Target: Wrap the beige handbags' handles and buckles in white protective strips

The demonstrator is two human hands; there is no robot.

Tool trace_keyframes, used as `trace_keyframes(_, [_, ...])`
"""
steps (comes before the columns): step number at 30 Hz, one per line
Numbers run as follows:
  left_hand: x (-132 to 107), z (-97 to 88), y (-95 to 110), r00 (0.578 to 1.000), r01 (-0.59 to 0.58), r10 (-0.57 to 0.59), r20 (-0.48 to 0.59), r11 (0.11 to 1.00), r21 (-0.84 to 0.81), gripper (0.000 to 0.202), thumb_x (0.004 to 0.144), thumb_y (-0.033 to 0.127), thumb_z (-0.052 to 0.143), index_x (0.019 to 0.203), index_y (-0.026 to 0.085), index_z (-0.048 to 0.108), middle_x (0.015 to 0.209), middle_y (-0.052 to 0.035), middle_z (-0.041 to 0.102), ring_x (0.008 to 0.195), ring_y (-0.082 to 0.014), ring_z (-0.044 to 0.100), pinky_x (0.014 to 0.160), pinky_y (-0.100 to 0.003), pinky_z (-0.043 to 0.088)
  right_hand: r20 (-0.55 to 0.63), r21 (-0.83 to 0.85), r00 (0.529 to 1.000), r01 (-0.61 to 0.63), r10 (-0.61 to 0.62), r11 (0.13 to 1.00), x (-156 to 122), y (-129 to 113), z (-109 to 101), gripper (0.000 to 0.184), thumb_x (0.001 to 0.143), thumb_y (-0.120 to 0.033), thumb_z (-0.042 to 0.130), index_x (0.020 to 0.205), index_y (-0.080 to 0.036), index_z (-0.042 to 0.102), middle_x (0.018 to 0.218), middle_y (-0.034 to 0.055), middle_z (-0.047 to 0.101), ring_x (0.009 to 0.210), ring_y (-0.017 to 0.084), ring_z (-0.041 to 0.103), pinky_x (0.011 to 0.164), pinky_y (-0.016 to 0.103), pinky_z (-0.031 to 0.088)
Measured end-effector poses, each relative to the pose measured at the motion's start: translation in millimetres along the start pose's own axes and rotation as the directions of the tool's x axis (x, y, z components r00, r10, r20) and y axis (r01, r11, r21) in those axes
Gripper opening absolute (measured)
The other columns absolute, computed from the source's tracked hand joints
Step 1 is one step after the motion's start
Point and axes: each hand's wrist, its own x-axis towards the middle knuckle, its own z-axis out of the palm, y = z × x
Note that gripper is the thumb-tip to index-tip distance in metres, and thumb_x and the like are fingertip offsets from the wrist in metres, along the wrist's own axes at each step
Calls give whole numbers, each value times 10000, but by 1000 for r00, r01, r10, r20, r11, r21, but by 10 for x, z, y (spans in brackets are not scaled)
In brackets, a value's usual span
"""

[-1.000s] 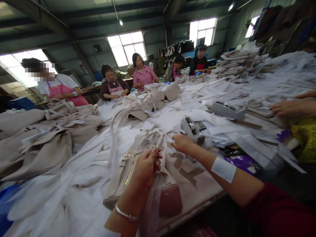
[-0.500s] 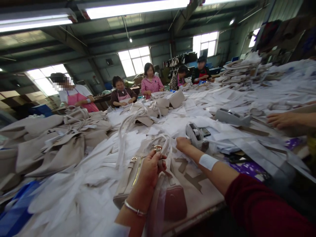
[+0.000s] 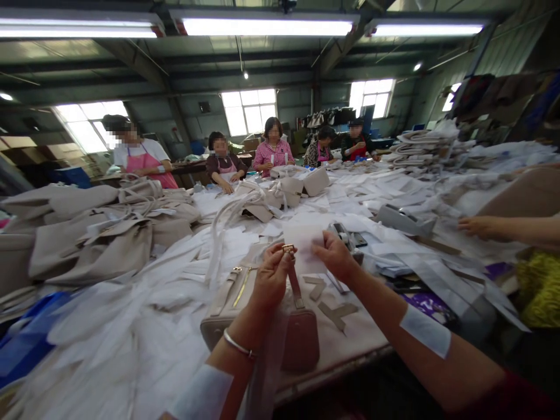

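Observation:
A beige handbag (image 3: 225, 306) with gold zip and buckles lies at the table's near edge. My left hand (image 3: 272, 274) is closed on the strap (image 3: 294, 286), pinching it just at its gold buckle (image 3: 287, 249). Beside it, my right hand (image 3: 336, 255) grips a thin white sheet of paper (image 3: 301, 245) between thumb and fingers, close to the buckle. Behind my right hand a grey tape dispenser (image 3: 343, 232) is partly hidden. Brown-grey strips (image 3: 336, 315) lie on the beige surface right of the bag.
Piled beige bags (image 3: 91, 233) fill the left side, above a blue container (image 3: 30, 332). White sheets (image 3: 175, 291) cover much of the table. A second tape dispenser (image 3: 402, 220) stands at right, near a co-worker's hand (image 3: 485, 227). Several people work across the table.
My right hand has come back from beside the tape dispenser toward the buckle and now holds a white sheet. My left hand keeps the strap, with its buckle turned and slightly raised.

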Motion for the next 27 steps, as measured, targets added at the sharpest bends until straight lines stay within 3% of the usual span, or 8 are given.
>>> trace_keyframes(2, [22,-11,96,996,-90,89,6,991,97,264,929,373,596,1060,234,778,1327,-100,551,1351,-243,419,1132,-346,332,91,322,995,-57,29,945,-96,-135,134,327,768,-257,620,1087,-181,623,901,23,717,727,171,644,650,283,527])
trace_keyframes(7, [101,-44,326,996,-87,91,-11,978,187,260,915,337,604,1071,231,784,1231,-97,592,1207,-249,516,1096,-369,366,225,624,970,-220,97,750,-200,-375,304,332,654,-152,649,978,-173,717,865,18,742,734,162,656,707,278,511])
trace_keyframes(12, [136,-41,319,999,-36,36,1,993,112,265,877,320,641,1091,238,774,1017,-55,737,1011,-223,624,990,-354,447,261,697,954,-292,148,655,-222,-350,342,319,599,-140,667,909,-172,738,821,25,746,691,166,655,683,277,501])
trace_keyframes(15, [133,-30,271,998,-11,18,-63,994,107,645,802,320,728,1414,235,542,957,-29,733,841,-170,638,801,-268,496,294,708,943,-326,159,626,-231,-333,300,302,613,-203,730,914,-174,744,820,31,747,670,171,652,656,279,496])
trace_keyframes(17, [134,-19,257,996,7,4,-84,992,126,945,751,313,775,1553,211,285,813,16,696,685,-131,588,661,-216,465,312,686,936,-340,162,643,-214,-337,243,300,656,-299,772,922,-162,749,817,45,745,655,173,646,623,275,484])
trace_keyframes(20, [149,-6,270,999,-2,8,-39,991,137,1090,702,310,813,1577,192,174,655,84,588,559,-102,484,551,-185,383,317,589,938,-312,142,746,-152,-347,139,331,701,-413,801,870,-134,749,761,49,725,629,162,623,596,268,459])
trace_keyframes(24, [194,-44,342,996,-83,79,31,985,149,1064,598,309,889,1518,218,363,614,101,511,542,-84,419,546,-178,350,306,497,947,-251,102,831,-101,-382,25,332,701,-426,819,827,-130,740,716,24,698,601,139,586,584,260,426])
trace_keyframes(27, [232,-111,365,986,51,-43,163,998,-45,856,676,490,825,1413,181,517,695,37,584,544,-87,482,539,-199,388,221,480,971,-189,90,857,-138,-450,-16,304,698,-413,817,725,-131,707,631,-8,644,539,104,508,528,239,359])
